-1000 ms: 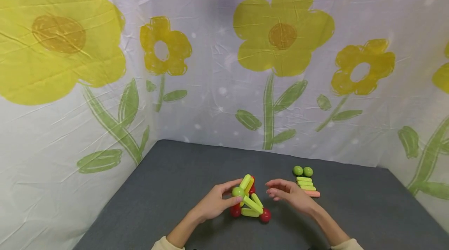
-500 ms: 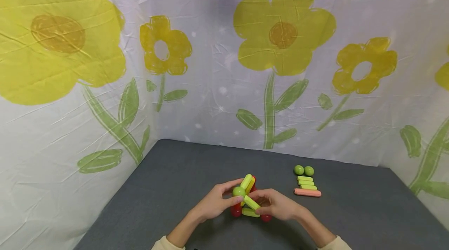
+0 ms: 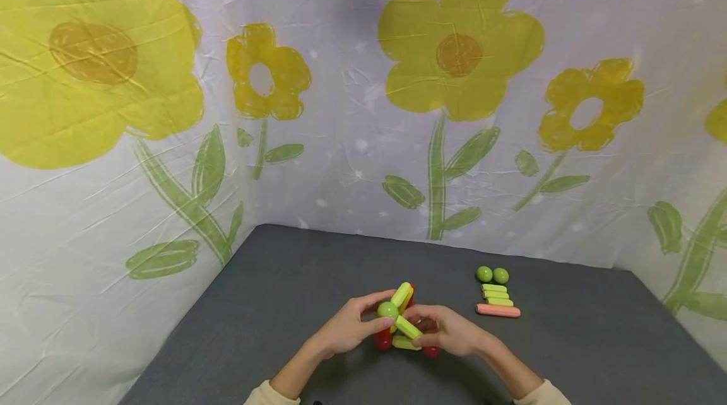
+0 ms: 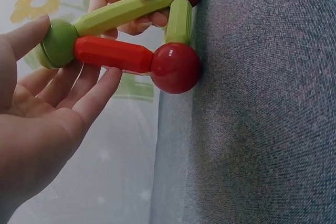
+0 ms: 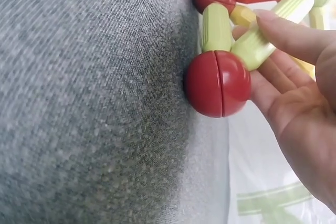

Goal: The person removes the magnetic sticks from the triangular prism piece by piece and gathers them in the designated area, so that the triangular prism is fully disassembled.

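Observation:
A frame of coloured rods and balls, like magnetic building pieces, stands on the dark grey table [image 3: 284, 304]. At its top is a green ball [image 3: 388, 310], held between the thumb and fingers of my left hand [image 3: 348, 328]. A sloping yellow-green rod [image 4: 123, 11] runs from that ball down to a red ball [image 5: 218, 83]. My right hand [image 3: 451, 331] pinches this rod, its thumb on top. A red rod [image 4: 113, 55] joins the green ball to another red ball [image 4: 176, 68]. In the head view my hands hide part of the frame.
To the right lie two green balls, a left one [image 3: 484, 274] and a right one [image 3: 501, 275]. Nearer are several short yellow-green rods [image 3: 497, 296] in a stack and a longer pink rod [image 3: 498, 310]. A flower-printed cloth [image 3: 341, 140] hangs behind the table.
My right hand has come left from beside the frame and now grips the sloping yellow-green rod. My left hand stays on the green ball. Little differs over the last half second.

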`<state>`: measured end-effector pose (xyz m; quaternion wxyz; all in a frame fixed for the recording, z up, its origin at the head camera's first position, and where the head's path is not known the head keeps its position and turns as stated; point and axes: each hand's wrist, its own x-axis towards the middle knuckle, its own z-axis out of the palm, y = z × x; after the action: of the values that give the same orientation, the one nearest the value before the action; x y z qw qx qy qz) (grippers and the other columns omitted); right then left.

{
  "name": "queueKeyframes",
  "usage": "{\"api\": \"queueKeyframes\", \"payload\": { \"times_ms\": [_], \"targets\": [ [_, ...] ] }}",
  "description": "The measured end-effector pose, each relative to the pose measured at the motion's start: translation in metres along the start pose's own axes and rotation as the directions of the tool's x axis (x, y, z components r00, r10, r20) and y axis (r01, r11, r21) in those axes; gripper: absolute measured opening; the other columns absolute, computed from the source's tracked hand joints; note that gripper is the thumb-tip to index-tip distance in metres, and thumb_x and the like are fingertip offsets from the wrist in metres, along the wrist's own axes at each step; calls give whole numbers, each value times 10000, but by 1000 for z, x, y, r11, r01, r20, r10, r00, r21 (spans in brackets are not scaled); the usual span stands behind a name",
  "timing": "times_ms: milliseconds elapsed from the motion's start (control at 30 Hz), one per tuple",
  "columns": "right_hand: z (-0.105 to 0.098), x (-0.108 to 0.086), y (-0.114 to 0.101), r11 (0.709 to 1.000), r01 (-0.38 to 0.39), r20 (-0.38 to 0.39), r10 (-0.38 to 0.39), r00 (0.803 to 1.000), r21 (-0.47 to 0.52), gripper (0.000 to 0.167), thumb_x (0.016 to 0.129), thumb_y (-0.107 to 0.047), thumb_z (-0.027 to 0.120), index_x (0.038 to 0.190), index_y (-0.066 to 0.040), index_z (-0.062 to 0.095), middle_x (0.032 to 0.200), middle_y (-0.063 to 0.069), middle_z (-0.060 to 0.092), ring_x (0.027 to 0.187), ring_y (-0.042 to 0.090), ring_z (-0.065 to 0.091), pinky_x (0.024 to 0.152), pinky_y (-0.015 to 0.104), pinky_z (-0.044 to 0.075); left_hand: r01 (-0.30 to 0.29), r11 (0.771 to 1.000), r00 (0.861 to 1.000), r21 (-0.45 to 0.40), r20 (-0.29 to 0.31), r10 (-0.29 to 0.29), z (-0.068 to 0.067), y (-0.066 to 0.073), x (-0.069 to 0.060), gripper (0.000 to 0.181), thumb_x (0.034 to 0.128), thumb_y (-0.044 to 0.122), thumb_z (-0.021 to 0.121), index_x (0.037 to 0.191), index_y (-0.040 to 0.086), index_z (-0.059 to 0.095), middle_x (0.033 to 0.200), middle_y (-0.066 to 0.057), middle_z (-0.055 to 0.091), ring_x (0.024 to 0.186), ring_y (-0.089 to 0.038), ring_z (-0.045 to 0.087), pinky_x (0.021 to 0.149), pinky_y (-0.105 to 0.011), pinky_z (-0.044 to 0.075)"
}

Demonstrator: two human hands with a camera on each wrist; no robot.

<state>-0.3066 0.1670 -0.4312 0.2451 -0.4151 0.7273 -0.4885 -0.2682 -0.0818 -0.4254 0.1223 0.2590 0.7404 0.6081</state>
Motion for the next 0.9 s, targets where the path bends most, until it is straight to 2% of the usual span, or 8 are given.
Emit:
{"api": "queueKeyframes", "payload": {
  "times_ms": [267,433,700,800,900],
  "targets": [
    [-1,-1,8,998,67,-28,-67,997,-20,352,902,-5,625,1237,20,521,1167,302,508,1021,326,597,814,342,524,-9,1000,1000,-3,-12,9,-2,-1,-1,496,968,244,581,1424,107,441,1388,-87,473,1227,-266,479,934,-357,457],
    [-1,-3,15,994,107,-54,-107,993,0,373,899,-1,627,1253,10,509,1154,328,511,1026,378,580,830,363,518,-14,1000,1000,7,2,14,-2,0,-1,492,971,249,575,1426,119,439,1392,-76,470,1233,-265,476,938,-360,454],
    [6,-9,20,977,213,-155,-209,966,9,439,941,-9,571,1307,100,354,1093,299,536,989,436,572,813,387,522,2,1000,1000,7,-9,-2,-2,0,1,502,960,251,595,1420,115,449,1368,-79,490,1215,-253,494,933,-362,458],
    [6,-9,19,975,219,-198,-211,957,19,447,950,1,552,1313,101,312,1095,331,525,984,462,562,805,402,523,4,1000,1000,10,-15,-4,-2,0,1,503,957,250,600,1418,113,453,1366,-80,493,1214,-252,495,936,-365,456],
    [5,-11,17,981,187,-240,-169,956,50,424,964,-13,535,1310,75,305,1135,385,498,1021,468,557,820,386,520,4,1000,1000,15,-16,-4,-2,-1,1,505,956,251,603,1417,109,453,1364,-82,493,1219,-253,491,936,-358,455]
  ]
}}
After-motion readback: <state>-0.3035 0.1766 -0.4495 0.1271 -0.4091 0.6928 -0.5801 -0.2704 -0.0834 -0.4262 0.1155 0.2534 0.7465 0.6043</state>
